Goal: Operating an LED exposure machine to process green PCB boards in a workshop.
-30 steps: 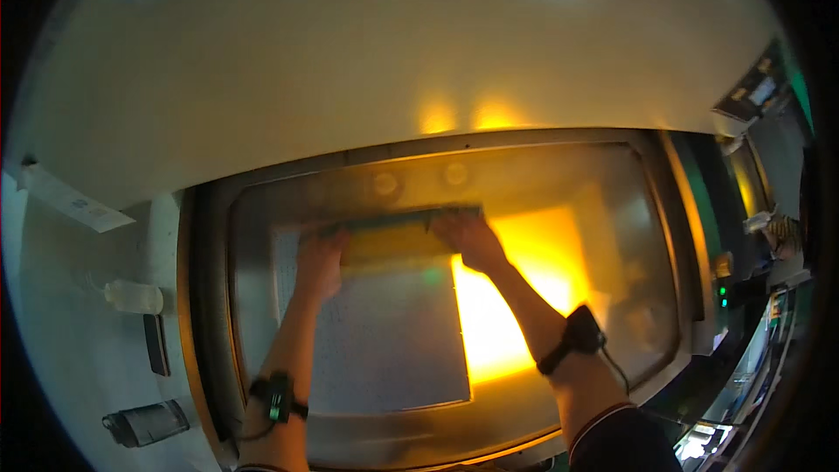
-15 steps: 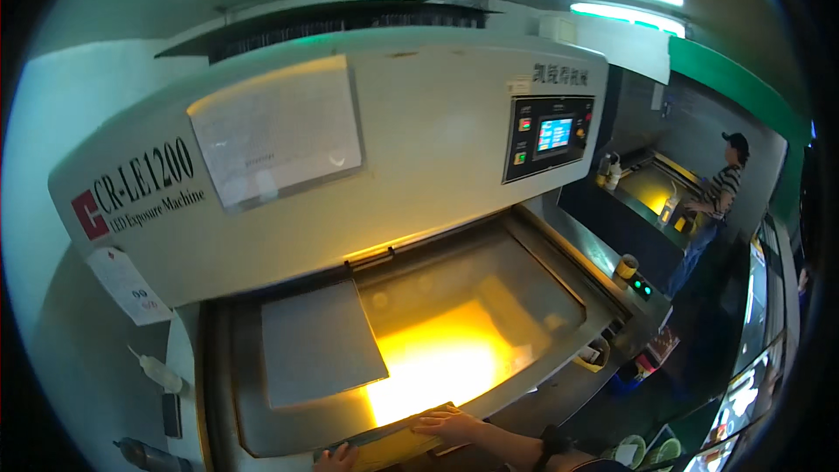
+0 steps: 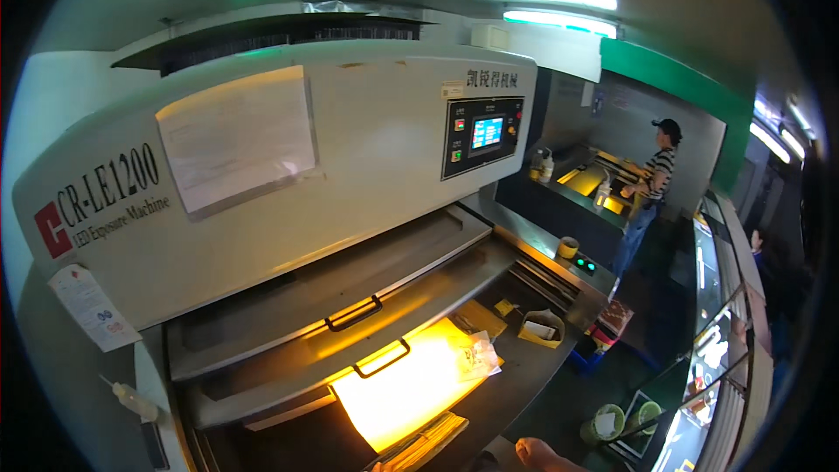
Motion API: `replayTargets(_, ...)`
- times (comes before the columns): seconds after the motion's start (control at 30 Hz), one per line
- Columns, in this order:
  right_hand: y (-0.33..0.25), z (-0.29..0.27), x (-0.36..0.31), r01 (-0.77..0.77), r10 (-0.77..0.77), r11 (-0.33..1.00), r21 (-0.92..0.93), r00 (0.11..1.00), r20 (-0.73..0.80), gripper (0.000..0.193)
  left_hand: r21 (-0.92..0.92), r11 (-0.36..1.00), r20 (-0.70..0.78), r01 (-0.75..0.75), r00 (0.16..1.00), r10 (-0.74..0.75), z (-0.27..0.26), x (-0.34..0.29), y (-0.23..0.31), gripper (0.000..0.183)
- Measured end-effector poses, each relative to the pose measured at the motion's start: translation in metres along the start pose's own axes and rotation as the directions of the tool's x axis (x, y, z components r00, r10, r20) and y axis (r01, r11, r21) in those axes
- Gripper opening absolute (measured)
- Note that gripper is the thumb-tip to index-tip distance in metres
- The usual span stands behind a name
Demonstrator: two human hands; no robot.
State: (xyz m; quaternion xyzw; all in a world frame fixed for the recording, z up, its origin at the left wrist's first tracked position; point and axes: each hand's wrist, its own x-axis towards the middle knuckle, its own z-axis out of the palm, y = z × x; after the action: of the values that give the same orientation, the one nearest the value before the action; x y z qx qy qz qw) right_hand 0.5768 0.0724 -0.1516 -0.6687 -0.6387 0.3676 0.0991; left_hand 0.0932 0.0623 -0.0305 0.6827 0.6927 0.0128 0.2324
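Observation:
My right hand is at the bottom edge, loosely curled, with no object showing in it and its lower part cut off. Only a sliver of my left hand shows, beside a yellowish stack of thin sheets; its fingers are hidden. Beyond the stack lies a surface lit bright yellow, with crumpled clear plastic at its right end. Over this stand two metal drawer fronts of a large exposure machine, with an upper black handle and a lower black handle.
A yellow container sits right of the lit surface, and a tape roll by green buttons. At far right a person in a striped shirt works at another bench. Green buckets are on the floor; a squeeze bottle is at left.
The pulled-out drawer carrying a grey sheet has gone back under the machine's hood. Both hands have left its front edge; the right hand has moved right and down. The view has turned right.

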Motion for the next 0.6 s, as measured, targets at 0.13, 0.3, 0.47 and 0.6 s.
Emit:
replayTargets(0.13,-0.032,0.005,-0.101,0.223,-0.252,0.794,-0.566,0.967,0.028,0.016,0.050,0.992,0.074,0.116,0.990,-0.119,0.034,0.005,-0.018,0.069)
replayTargets(0.3,-0.028,-0.022,-0.173,0.084,-0.099,0.979,-0.184,0.992,-0.076,0.025,0.118,0.973,0.176,0.198,0.960,-0.217,0.127,0.009,-0.027,0.078)
replayTargets(0.47,0.109,-0.007,-0.208,-0.067,0.097,0.955,-0.290,0.991,0.090,0.023,-0.211,0.838,0.487,0.503,0.798,-0.356,0.082,0.051,0.046,0.075)
replayTargets(0.6,0.088,-0.061,-0.184,0.017,-0.006,0.986,-0.164,0.998,0.068,0.024,-0.888,0.220,0.336,0.404,0.896,-0.289,0.098,0.068,0.066,0.061)
